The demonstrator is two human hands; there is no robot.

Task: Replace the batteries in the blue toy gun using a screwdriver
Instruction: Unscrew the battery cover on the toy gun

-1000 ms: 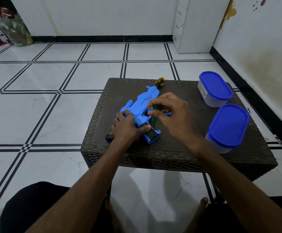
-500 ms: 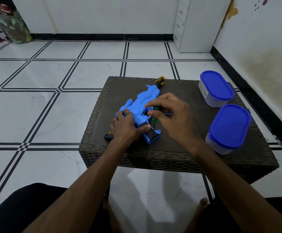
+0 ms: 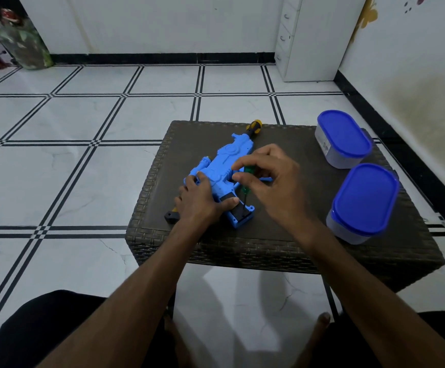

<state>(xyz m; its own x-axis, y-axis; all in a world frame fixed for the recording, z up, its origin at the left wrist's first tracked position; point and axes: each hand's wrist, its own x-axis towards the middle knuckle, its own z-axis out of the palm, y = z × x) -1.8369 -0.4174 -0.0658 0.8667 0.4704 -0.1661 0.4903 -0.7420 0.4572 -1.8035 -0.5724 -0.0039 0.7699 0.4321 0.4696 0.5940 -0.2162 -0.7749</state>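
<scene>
So the left hand (image 3: 198, 201) lies flat over the blue toy gun (image 3: 222, 179) mid-table, fingers spread, probably pinning it down. The right hand (image 3: 272, 181) pinches a green screwdriver (image 3: 247, 181) upright over the black battery cover (image 3: 238, 208), likely working its screw.

Domestic room, likely a home. White tiled floor (image 3: 141, 115) with black grid lines, white drawer cabinet (image 3: 309, 38) upper right, wall decals (image 3: 367, 14) far upper right. Low dark wicker surface (image 3: 295, 235) at centre carries two blue-lidded plastic containers (image 3: 362, 197).
</scene>
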